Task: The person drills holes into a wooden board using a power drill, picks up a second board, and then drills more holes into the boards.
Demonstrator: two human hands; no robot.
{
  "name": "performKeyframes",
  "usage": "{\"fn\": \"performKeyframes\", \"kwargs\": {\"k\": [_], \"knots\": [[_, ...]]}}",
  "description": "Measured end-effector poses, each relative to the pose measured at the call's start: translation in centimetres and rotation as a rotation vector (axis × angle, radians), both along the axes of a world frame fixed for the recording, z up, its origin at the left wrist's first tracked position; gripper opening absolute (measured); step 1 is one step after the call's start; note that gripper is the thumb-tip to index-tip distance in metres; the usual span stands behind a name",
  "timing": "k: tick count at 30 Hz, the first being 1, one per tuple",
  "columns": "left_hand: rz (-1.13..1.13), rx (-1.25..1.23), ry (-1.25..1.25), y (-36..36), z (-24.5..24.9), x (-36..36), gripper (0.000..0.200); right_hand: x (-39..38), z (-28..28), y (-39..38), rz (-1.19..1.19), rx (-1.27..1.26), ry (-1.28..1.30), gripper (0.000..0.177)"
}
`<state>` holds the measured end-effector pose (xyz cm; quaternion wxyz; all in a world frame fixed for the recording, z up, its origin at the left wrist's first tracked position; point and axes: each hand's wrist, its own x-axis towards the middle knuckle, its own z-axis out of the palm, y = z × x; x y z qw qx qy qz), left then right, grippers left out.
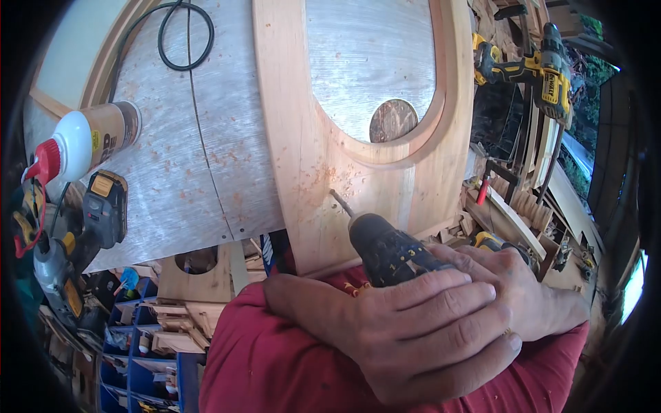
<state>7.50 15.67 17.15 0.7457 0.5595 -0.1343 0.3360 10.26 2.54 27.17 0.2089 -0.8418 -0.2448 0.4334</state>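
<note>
A drill [385, 248] with a dark body points up and left, and its bit touches the pale wooden frame [292, 138] near wood shavings. My left hand [441, 330] lies across the rear of the drill with its fingers curled together, overlapping my right hand. Coming from the right, my right hand [513, 282] is closed at the drill's back end; the handle is hidden beneath the hands. The wooden frame has a large rounded opening and rests on a grey work surface [234, 138] scattered with shavings.
On the left are a glue bottle [107, 134] with a red cap and a power tool with a battery [105, 206]. A yellow and black drill [551, 76] is at the upper right, above a red-handled clamp [483, 191]. Blue bins [131, 368] stand at the lower left.
</note>
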Motion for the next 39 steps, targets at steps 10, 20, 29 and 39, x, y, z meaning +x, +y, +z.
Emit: {"fn": "performKeyframes", "kwargs": {"k": [10, 20, 29, 39], "knots": [[-0.475, 0.14, 0.07, 5.9, -0.5, -1.1, 0.071, 0.2, 2.7, 0.6, -0.039, 0.113, -0.02, 0.052], [-0.039, 1.032, 0.434, 13.3, -7.8, -10.8, 0.077, -13.6, 2.9, -10.1, -0.7, 0.222, -0.401, 0.048], [-0.293, 1.533, 0.336, 7.2, -13.7, -3.8, 0.071, -26.4, -6.8, -21.2, -0.912, 0.264, -0.479, 0.064], [0.307, 1.247, 0.532, 2.1, -12.4, -11.0, 0.08, -30.1, -13.0, -26.2, -1.075, 0.773, -0.307, 0.046]]}}
